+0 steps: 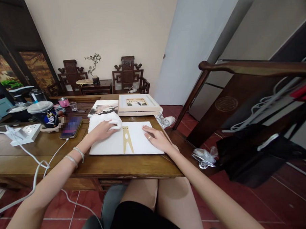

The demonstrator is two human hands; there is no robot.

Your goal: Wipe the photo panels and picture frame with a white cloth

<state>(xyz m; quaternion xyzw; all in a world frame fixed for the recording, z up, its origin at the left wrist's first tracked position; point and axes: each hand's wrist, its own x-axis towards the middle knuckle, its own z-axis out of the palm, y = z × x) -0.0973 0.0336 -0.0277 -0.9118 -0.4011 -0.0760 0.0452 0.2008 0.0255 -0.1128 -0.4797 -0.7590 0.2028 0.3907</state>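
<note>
A flat white board (141, 145) lies near the front edge of the wooden table. On its middle is a gold, A-shaped piece (127, 140) with two legs pointing toward me, like the stand on a picture frame's back. My left hand (104, 131) grips a bunched white cloth (97, 121) over the board's far left corner, its fingertips partly hidden in the folds. Flat on the right side of the board rests my right hand (156, 138), fingers stretched out and holding nothing.
Behind the board lie a framed picture (140, 110) and a photo print (104, 106). To the left are a phone (71, 127) on its cable, a lidded drink cup (48, 115) and a white power strip (27, 133). A wooden chair (242, 73) stands at the right.
</note>
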